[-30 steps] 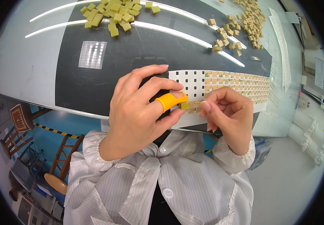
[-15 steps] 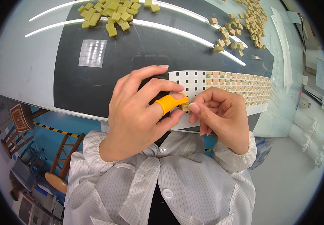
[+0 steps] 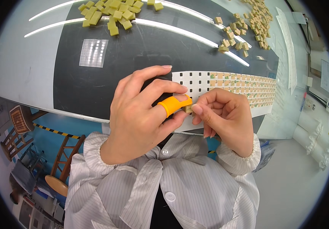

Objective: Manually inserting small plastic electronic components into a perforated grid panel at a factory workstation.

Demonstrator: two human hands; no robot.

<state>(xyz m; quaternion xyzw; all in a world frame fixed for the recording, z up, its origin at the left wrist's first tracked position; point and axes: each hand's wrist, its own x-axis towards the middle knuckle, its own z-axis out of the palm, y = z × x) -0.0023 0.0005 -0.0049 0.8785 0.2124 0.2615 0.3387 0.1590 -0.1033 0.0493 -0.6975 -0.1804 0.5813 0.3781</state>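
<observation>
My left hand [image 3: 136,116] wears an orange finger sleeve [image 3: 167,106] with a pointed tip. Between that tip and the thumb it grips a small tan block [image 3: 187,109]. My right hand [image 3: 229,118] is closed in a pinch, thumb and forefinger at the block's right side. Whatever lies between those right fingertips is too small to make out. Both hands are over the near edge of a white sheet with square holes [image 3: 195,86]. Rows of tan pieces with green marks [image 3: 242,83] fill its right part, and my hands cover some of it.
Yellow-green blocks [image 3: 115,15] are heaped at the far left of the black mat [image 3: 84,89]. Many loose tan blocks [image 3: 261,26] lie at the far right. A clear gridded sheet [image 3: 93,53] rests on the mat. Chairs [image 3: 63,160] stand beyond the table's left front edge.
Both hands keep nearly the same place and grip. The view has shifted very slightly; nothing has visibly been picked up or let go.
</observation>
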